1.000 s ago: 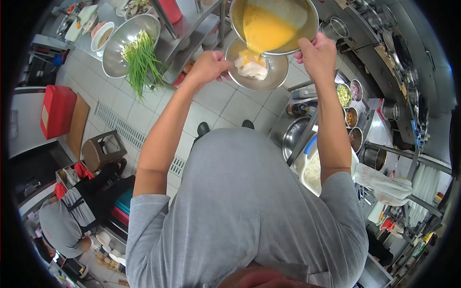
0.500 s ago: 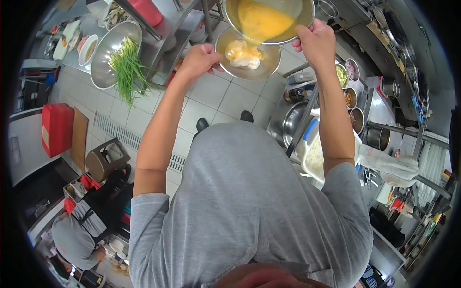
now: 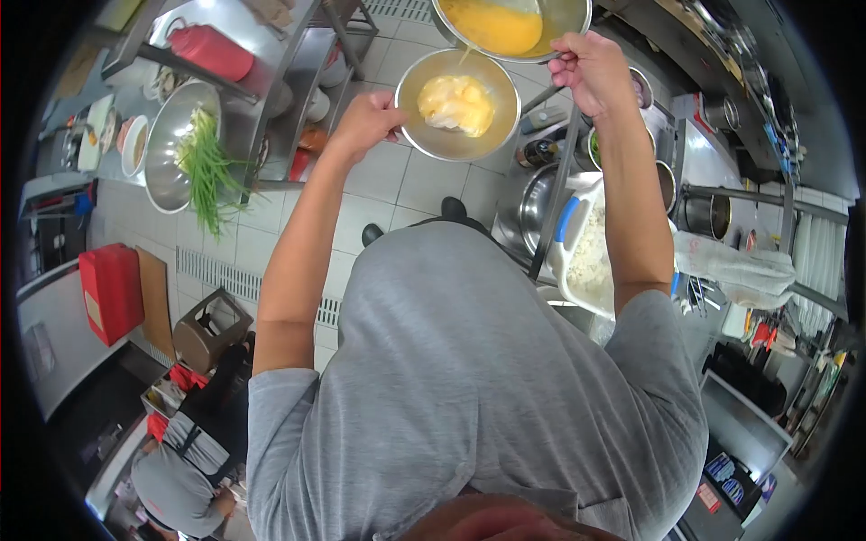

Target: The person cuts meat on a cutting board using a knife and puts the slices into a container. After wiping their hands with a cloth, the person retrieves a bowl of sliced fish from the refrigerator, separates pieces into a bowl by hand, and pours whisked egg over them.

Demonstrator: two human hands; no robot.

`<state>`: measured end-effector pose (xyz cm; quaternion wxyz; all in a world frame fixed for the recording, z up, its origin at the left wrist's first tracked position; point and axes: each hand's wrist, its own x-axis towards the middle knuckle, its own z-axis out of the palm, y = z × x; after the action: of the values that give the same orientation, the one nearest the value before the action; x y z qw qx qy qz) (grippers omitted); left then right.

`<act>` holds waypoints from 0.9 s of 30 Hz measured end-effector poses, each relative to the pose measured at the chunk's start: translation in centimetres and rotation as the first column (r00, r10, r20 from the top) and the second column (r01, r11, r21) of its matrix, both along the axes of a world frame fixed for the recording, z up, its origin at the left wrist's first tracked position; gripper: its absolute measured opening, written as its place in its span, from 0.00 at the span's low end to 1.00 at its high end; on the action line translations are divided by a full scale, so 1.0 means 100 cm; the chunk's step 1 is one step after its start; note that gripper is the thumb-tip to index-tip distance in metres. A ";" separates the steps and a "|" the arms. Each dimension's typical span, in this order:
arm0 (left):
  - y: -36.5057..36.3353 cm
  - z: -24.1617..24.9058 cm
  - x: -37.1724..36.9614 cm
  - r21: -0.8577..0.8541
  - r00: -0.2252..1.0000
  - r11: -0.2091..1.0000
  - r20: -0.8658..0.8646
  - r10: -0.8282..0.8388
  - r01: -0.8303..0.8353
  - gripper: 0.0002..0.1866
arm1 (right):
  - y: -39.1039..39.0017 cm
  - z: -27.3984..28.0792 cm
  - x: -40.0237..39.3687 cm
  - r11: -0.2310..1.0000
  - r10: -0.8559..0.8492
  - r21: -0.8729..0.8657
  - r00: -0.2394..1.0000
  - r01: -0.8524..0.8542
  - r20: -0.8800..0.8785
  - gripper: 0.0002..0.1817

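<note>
My left hand [image 3: 368, 124] pinches the rim of a small metal bowl [image 3: 410, 131]. Inside it lies a white mound, probably rice, with yellow egg [image 3: 460, 95] over it. My right hand [image 3: 591, 72] grips the rim of a larger metal bowl [image 3: 570, 20] at the top of the view. This one holds a pool of beaten egg [image 3: 505, 29] and tilts slightly over the small bowl. A thin trickle hangs from its lip between the two. Both bowls are in the air above the tiled floor.
At left, a wide metal bowl of green onions [image 3: 207, 176] rests on a steel table beside a red jug [image 3: 212, 50]. A white tub of rice [image 3: 591, 257] and a dark bottle [image 3: 537, 151] sit at right. A person [image 3: 180, 487] works at lower left.
The broad stream of egg has thinned to a trickle as the larger bowl moved up and levelled somewhat. More yellow covers the white mound. My view has shifted a little.
</note>
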<state>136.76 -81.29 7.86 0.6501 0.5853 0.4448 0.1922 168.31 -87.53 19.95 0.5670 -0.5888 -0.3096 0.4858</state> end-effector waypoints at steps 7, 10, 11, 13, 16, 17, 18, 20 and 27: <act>-0.011 -0.009 0.059 -0.109 0.994 0.989 0.049 -0.099 0.104 0.04 | -0.035 -0.013 0.072 0.984 -0.169 -0.080 0.973 0.158 -0.158 0.05; -0.009 -0.006 0.081 -0.130 0.985 0.980 0.098 -0.139 0.151 0.04 | -0.051 -0.029 0.109 0.963 -0.268 -0.088 0.935 0.254 -0.231 0.04; -0.010 0.001 0.090 -0.138 0.984 0.978 0.107 -0.142 0.157 0.04 | -0.057 -0.037 0.127 0.948 -0.318 -0.087 0.912 0.306 -0.260 0.04; -0.011 0.014 0.098 -0.158 0.983 0.975 0.124 -0.138 0.157 0.04 | -0.072 -0.053 0.164 0.926 -0.375 -0.069 0.876 0.372 -0.302 0.04; -0.012 0.031 0.102 -0.159 0.986 0.979 0.127 -0.109 0.129 0.05 | -0.098 -0.066 0.224 0.868 -0.489 -0.075 0.818 0.491 -0.303 0.04; -0.012 0.037 0.100 -0.141 0.989 0.984 0.114 -0.096 0.111 0.05 | -0.102 -0.075 0.245 0.840 -0.536 -0.089 0.795 0.535 -0.283 0.03; -0.013 0.043 0.097 -0.124 0.991 0.988 0.105 -0.083 0.096 0.05 | -0.107 -0.085 0.269 0.809 -0.584 -0.101 0.770 0.579 -0.259 0.03; -0.018 0.061 0.087 -0.129 0.995 0.991 0.093 -0.026 0.038 0.06 | -0.121 -0.108 0.320 0.749 -0.660 -0.117 0.721 0.652 -0.212 0.02; -0.022 0.065 0.008 -0.020 0.997 0.997 0.011 0.078 -0.078 0.09 | -0.151 -0.258 0.465 0.793 -0.543 0.031 0.729 0.609 -0.417 0.14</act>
<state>137.52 -83.54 14.32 0.6504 0.5598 0.4655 0.2165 214.86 -102.58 -5.80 0.7862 -0.4984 -0.0322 0.3639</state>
